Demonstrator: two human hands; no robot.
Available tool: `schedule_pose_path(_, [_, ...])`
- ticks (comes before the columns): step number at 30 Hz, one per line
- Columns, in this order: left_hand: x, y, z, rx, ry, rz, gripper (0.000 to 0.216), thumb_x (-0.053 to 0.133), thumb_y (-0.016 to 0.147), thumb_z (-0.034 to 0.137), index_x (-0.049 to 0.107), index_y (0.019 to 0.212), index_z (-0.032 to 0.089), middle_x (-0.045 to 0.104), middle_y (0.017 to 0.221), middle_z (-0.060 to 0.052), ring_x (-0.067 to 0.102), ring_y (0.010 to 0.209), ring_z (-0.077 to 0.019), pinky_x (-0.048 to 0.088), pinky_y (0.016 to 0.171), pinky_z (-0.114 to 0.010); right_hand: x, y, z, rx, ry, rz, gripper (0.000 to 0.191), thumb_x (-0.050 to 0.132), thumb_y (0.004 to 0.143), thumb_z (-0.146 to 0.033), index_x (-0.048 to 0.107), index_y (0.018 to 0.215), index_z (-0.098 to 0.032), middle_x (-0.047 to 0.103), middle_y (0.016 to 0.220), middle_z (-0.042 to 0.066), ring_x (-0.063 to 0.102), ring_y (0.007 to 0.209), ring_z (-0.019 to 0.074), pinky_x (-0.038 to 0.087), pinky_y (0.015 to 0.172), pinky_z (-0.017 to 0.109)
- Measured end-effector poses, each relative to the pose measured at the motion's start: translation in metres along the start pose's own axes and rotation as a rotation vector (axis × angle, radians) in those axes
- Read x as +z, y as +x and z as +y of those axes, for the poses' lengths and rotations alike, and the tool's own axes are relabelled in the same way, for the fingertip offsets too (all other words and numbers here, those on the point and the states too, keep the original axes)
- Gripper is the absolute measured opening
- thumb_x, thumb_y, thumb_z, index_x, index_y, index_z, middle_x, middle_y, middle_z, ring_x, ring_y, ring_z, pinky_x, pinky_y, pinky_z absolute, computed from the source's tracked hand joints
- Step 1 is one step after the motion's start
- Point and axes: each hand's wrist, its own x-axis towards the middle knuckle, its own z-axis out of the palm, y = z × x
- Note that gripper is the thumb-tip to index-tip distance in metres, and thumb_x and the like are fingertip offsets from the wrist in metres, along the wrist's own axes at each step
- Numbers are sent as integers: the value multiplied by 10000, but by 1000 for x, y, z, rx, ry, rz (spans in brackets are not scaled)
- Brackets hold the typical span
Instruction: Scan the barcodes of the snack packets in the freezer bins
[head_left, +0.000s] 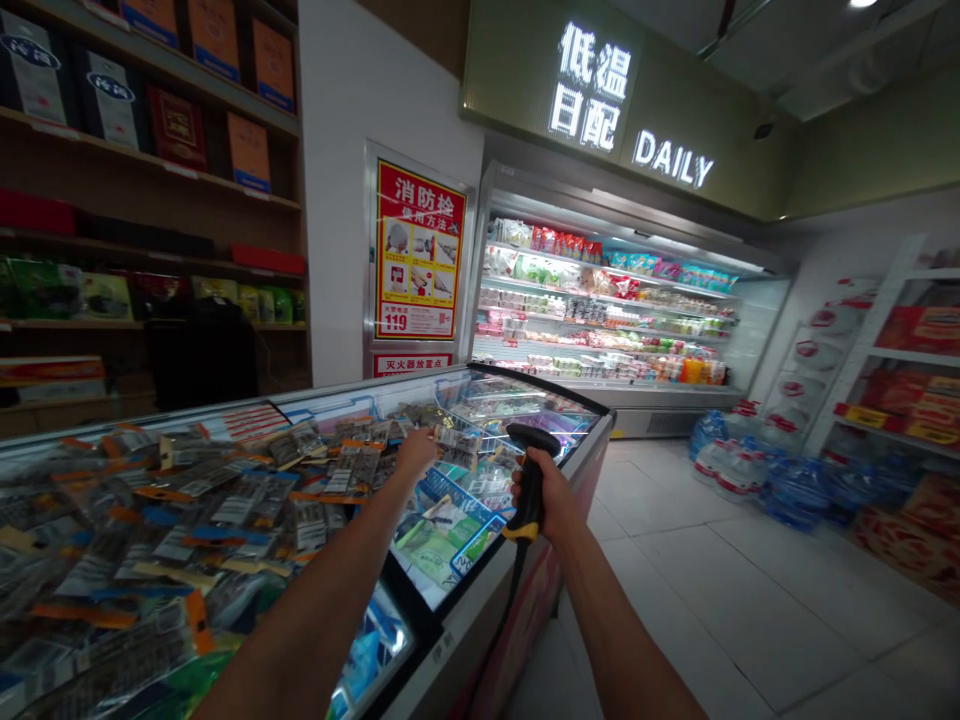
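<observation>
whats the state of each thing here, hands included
left hand, at the packets, grip unclear
right hand, closed around the scanner
scanner, held upright, cable hanging
packets, loosely piled, overlapping
freezer, lit inside
DAILY sign, lit
display fridge, lit, stocked
water bottles, grouped on the floor

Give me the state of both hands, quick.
Left hand: at the packets; whether it grips one cannot be told.
Right hand: closed, holding the scanner.

At your ten o'clock, flat clear-plastic packets (255, 495) lie on the long pale glass-topped freezer (450, 635); round blue plastic bottles (799, 490) stand at two.
</observation>
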Motion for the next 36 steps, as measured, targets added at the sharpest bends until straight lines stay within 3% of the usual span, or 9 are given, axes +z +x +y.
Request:
schedule_pose_path(4, [-22, 9, 7, 178, 419, -112, 282, 466, 625, 92, 642, 824, 188, 643, 862, -101, 584, 806, -227, 421, 674, -296, -9, 2, 0, -11, -12, 20, 203, 530, 656, -362, 486, 679, -165, 493, 430, -39, 451, 342, 84, 351, 333, 189])
schedule_pose_path(9, [-20, 14, 19, 241, 583, -138, 297, 427, 661, 70, 645, 836, 169, 622, 937, -136, 562, 882, -250, 409, 744, -356, -23, 8, 1, -3, -10, 42, 206, 539, 649, -360, 487, 699, -168, 496, 438, -38, 449, 338, 86, 350, 332, 193])
schedule_pose_path(14, [8, 9, 31, 319, 677, -13, 321, 375, 734, 114, 591, 969, 146, 558, 1026, -156, 457, 1034, -280, 346, 829, -431, -44, 16, 0, -23, -15, 101, 224, 554, 634, -370, 482, 685, -164, 509, 450, -30, 452, 349, 86, 350, 336, 192])
schedule_pose_path(18, [56, -4, 44, 387, 636, -98, 313, 363, 762, 177, 562, 1003, 176, 566, 1022, -113, 492, 985, -231, 382, 793, -363, -59, 21, -6, -21, 0, 143, 235, 556, 635, -384, 481, 699, -170, 502, 444, -36, 450, 350, 90, 355, 341, 201])
schedule_pose_path(23, [115, -17, 54, 182, 511, -210, 470, 486, 705, 404, 481, 1093, 139, 562, 1053, -143, 466, 1024, -291, 362, 809, -417, -72, 22, -9, -24, -21, 168, 257, 546, 644, -405, 470, 712, -169, 498, 436, -31, 445, 346, 90, 347, 349, 202])
schedule_pose_path(26, [132, -14, 53, 105, 363, -166, 537, 640, 583, 330, 496, 1063, 137, 547, 1082, -160, 411, 1088, -322, 310, 862, -444, -76, 21, -8, -15, -41, 177, 262, 540, 641, -412, 463, 720, -175, 487, 429, -42, 440, 340, 91, 339, 346, 203])
schedule_pose_path(30, [135, 2, 48, -162, -131, -171, 324, 654, 505, 89, 578, 818, 126, 577, 1031, -146, 463, 1056, -291, 357, 843, -350, -74, 19, -7, -5, -67, 147, 261, 541, 637, -407, 474, 729, -172, 498, 454, -40, 447, 347, 89, 330, 342, 197])
schedule_pose_path(33, [128, 11, 42, -269, -311, -145, 119, 587, 573, 66, 558, 667, 133, 621, 887, -109, 557, 923, -240, 425, 736, -290, -65, 16, -4, 15, -49, 93, 264, 547, 634, -407, 481, 729, -170, 503, 463, -39, 446, 349, 86, 327, 341, 195])
schedule_pose_path(36, [119, 11, 34, -384, -516, -84, 93, 531, 623, 47, 518, 616, 138, 615, 734, -65, 608, 727, -183, 461, 611, -261, -50, 13, 0, 40, 1, 50, 258, 537, 643, -409, 477, 718, -169, 504, 459, -39, 447, 353, 84, 339, 351, 196])
